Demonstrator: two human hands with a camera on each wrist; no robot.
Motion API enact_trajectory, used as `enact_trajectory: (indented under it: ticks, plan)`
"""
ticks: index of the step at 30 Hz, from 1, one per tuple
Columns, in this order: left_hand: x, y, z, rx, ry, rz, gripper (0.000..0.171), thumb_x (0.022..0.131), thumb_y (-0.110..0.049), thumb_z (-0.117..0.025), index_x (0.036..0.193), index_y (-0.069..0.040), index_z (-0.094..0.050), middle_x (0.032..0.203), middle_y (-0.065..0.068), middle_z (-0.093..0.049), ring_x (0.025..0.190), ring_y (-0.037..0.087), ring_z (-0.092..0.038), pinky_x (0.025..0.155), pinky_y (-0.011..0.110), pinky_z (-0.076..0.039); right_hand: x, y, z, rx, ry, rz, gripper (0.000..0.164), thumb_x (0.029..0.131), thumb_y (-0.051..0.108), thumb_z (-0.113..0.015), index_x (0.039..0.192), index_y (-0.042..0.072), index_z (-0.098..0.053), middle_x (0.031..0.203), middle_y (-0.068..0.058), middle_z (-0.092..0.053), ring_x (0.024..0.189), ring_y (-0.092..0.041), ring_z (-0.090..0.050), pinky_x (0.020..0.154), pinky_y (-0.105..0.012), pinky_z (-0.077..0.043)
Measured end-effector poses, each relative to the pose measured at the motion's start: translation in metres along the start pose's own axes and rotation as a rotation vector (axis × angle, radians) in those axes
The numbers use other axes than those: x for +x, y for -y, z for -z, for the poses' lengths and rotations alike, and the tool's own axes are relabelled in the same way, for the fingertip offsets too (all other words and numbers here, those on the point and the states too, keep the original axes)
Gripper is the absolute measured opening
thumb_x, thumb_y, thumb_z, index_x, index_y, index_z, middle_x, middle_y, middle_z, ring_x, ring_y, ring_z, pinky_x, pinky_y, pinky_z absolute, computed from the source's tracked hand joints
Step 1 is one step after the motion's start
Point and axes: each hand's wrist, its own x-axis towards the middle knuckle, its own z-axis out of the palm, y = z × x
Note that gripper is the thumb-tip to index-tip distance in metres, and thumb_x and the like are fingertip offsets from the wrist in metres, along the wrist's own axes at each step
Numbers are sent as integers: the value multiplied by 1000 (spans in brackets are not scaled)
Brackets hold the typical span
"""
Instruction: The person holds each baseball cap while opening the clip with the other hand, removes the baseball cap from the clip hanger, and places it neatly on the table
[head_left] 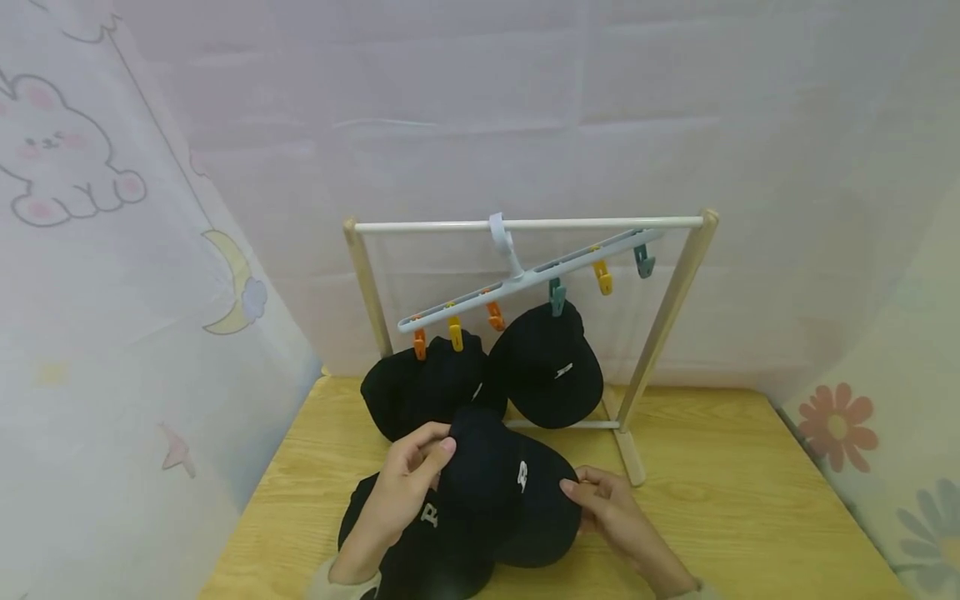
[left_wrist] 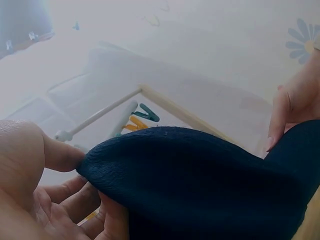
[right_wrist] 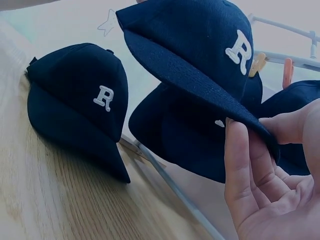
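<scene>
Both hands hold a dark baseball cap (head_left: 480, 483) with a white letter R, off the table in front of the rack. My left hand (head_left: 397, 492) pinches the edge of its crown between thumb and fingers, also seen on the cap's cloth (left_wrist: 200, 175) in the left wrist view. The right hand (head_left: 615, 512) grips the brim (right_wrist: 200, 85), thumb on one face and fingers on the other. A second dark cap (right_wrist: 75, 90) with a white R rests on the table, partly behind the held one in the head view. Two more dark caps (head_left: 543, 367) hang from the clip hanger.
A wooden rack with a white top rail (head_left: 615, 222) stands at the back of the table (head_left: 720, 483). From it a pale blue hanger (head_left: 525, 281) hangs tilted, its right end higher. Orange, yellow and green clips (head_left: 602, 277) line it. Printed cloth (head_left: 480, 108) surrounds the table.
</scene>
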Motion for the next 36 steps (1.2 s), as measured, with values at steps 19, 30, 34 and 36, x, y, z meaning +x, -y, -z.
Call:
enact_trajectory:
  ticks: [19,30,34,36]
  plan:
    - [-16,9,16,-49,-67,184,37,113,-21,-56,134,9,-58,108,4,-73,94,15,-71,79,31,-62,13,-11,-17,-14,6,-67,8,109,13,-60,101,10,-60,79,9,-72,64,-6,-68,61,-24,-57]
    - [-27,15,23,-36,-129,214,35,112,-20,-57,132,9,-61,113,18,-73,94,15,-72,78,33,-63,19,-15,-26,-32,-11,-116,13,108,18,-65,106,6,-61,79,7,-72,67,-7,-68,62,-24,-57]
    - [-31,18,25,-24,-169,247,34,112,-19,-58,132,7,-63,115,19,-73,95,15,-71,78,33,-63,23,-20,-30,-25,-11,-121,14,107,18,-66,105,6,-61,80,6,-73,67,-7,-69,62,-24,-58]
    - [-33,19,26,-18,-190,260,33,111,-19,-58,132,6,-63,115,18,-73,95,15,-71,78,33,-63,25,-22,-32,-20,-9,-123,15,107,19,-66,106,5,-61,82,5,-73,68,-8,-70,63,-25,-58]
